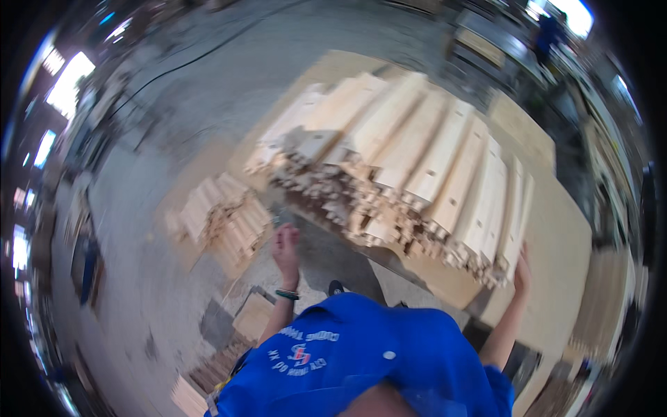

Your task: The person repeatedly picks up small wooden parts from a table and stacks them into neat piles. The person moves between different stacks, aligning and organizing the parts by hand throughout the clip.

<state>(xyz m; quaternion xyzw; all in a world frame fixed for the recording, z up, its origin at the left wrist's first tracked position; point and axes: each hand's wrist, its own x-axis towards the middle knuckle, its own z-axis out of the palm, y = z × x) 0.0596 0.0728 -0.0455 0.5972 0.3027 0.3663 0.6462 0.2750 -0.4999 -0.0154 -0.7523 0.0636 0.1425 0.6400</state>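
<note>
While blurred, right hand (pixel 521 267) touches stacked wooden pieces (pixel 410 167).

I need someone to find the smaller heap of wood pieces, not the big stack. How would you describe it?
Start at the big stack of long pale boards on the platform. Look to its left, down on the grey floor: the small pile lies there, beyond the left hand. Its pieces are much shorter than the boards and it sits on the floor, apart from the platform.
</note>
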